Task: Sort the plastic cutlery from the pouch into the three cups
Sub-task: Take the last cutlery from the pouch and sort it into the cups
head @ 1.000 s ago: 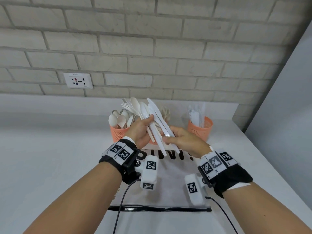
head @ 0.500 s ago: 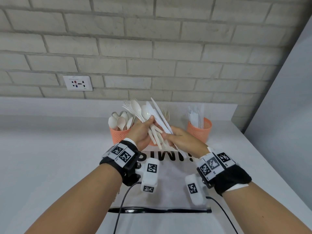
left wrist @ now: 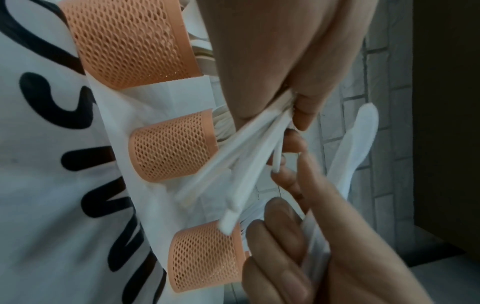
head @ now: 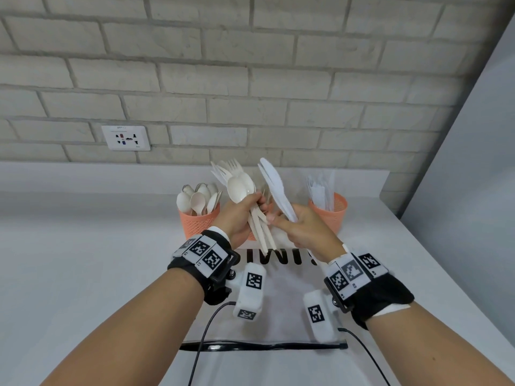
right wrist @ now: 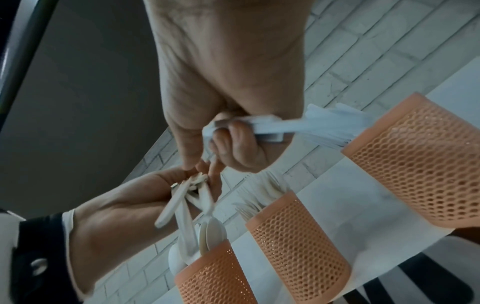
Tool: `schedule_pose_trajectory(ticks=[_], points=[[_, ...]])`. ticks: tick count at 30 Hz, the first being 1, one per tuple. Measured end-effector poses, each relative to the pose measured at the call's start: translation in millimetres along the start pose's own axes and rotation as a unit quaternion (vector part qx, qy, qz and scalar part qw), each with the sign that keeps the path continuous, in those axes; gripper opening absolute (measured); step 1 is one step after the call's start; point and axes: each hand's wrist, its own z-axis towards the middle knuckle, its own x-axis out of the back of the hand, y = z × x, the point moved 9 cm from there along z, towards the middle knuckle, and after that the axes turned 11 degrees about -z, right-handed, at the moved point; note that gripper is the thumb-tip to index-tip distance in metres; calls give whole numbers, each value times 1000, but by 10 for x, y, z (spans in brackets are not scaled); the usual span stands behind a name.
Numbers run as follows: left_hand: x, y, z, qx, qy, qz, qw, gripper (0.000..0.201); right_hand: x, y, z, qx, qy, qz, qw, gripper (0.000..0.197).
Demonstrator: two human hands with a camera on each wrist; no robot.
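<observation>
Presently we hold spoons and forks (head: 245, 190) in our left hand (head: 237, 218), knives (head: 274, 188) gripped in our right hand (head: 303, 227), above the pouch (head: 278, 310); its black lettering is unreadable.

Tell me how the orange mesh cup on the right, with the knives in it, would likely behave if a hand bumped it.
The right cup looks thin, perforated plastic, so probably light. The knives stand well above its rim, so it may be top-heavy and apt to tip. It stands free on the smooth counter, so a low bump would likely just slide it.
</observation>
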Motion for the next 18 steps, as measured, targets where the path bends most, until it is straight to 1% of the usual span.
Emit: schedule_pose_trajectory(ticks=[2,3,5,6,7,10,12,15,18], points=[[-16,-5,7,-1,-2,-11,1000,26,-39,-22,-4,15,-11,11,1000,13],[-28,-4,0,-1,0,-20,1000,25,-58,-30,-4,22,-11,3,1000,22],[-66,14,-38,-2,3,-41,999,17,-73,6,20,21,0,-51,998,45],[-72,19,-53,-1,8,-45,999,16,-77,30,33,16,6,-83,996,52],[-72,24,-68,0,13,-43,999,19,-90,45,47,15,9,-106,994,54],[-46,11,-56,10,20,-32,999,27,-161,14,62,28,0,-125,992,52],[-41,15,-64,9,24,-10,1000,31,-198,7,69,23,-12,-117,993,47],[-71,0,-91,13,7,36,999,30,-203,2,73,29,-17,-65,997,31],[-64,-12,-86,14,6,51,999,40,-230,6,39,29,-34,-6,999,27]])
